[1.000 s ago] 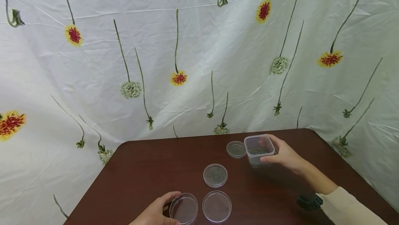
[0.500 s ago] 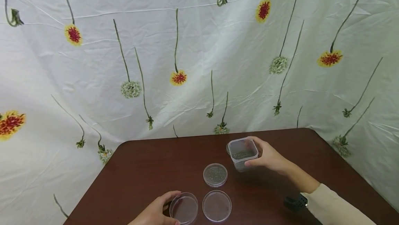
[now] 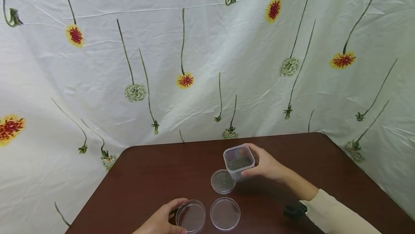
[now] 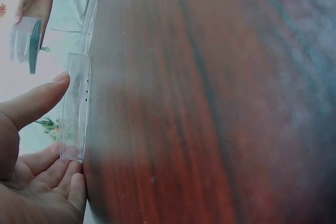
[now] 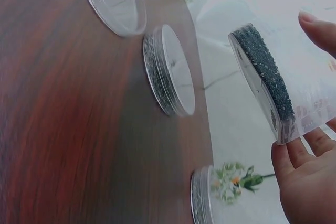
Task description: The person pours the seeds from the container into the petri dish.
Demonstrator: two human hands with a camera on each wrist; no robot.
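Note:
My right hand (image 3: 264,165) grips a clear square plastic container (image 3: 239,160), its thumb on the near side and fingers behind. Dark fine grains (image 5: 262,66) lie along the container's bottom in the right wrist view, and it hangs above the table. It overlaps the edge of a round petri dish (image 3: 222,182) filled with similar grains. At the front, my left hand (image 3: 162,219) holds a clear petri dish (image 4: 76,103) between thumb and fingers on the tabletop. Beside that stands another clear petri dish (image 3: 225,214), with no grains showing in it.
A further grain-filled petri dish (image 5: 202,195) stands at the table's far side, hidden behind the container in the head view. The dark brown table (image 3: 155,176) has rounded far corners. Behind it hangs a white flower-print cloth (image 3: 207,53). A dark band (image 3: 295,210) shows at the right wrist.
My right hand has carried the container leftward, from beside the far petri dish to the edge of the middle grain-filled one. The left hand and its dish have stayed in place.

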